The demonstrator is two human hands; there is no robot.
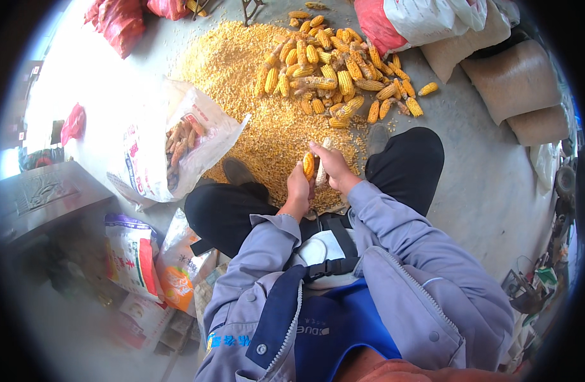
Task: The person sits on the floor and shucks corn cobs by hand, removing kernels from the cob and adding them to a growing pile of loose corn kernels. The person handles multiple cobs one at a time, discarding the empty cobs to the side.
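Note:
My left hand [298, 187] grips an ear of corn [308, 165] whose yellow kernels are still on the side facing up. Against it, my right hand [335, 167] holds a pale, bare corncob [321, 175], its upper end showing past the thumb. Both hands are close together between my knees. Below them spreads a wide heap of loose corn kernels [225, 62]. Unshelled corn ears [330, 81] lie piled on the far right part of the heap. My fingers hide the lower ends of the ear and the cob.
To the left, an open white woven sack [149, 153] holds reddish bare corncobs [182, 138]. Printed bags [132, 258] stand at lower left beside a dark carved panel [48, 191]. Red sacks [115, 26] lie at the far left; brown sacks [512, 79] line the right side.

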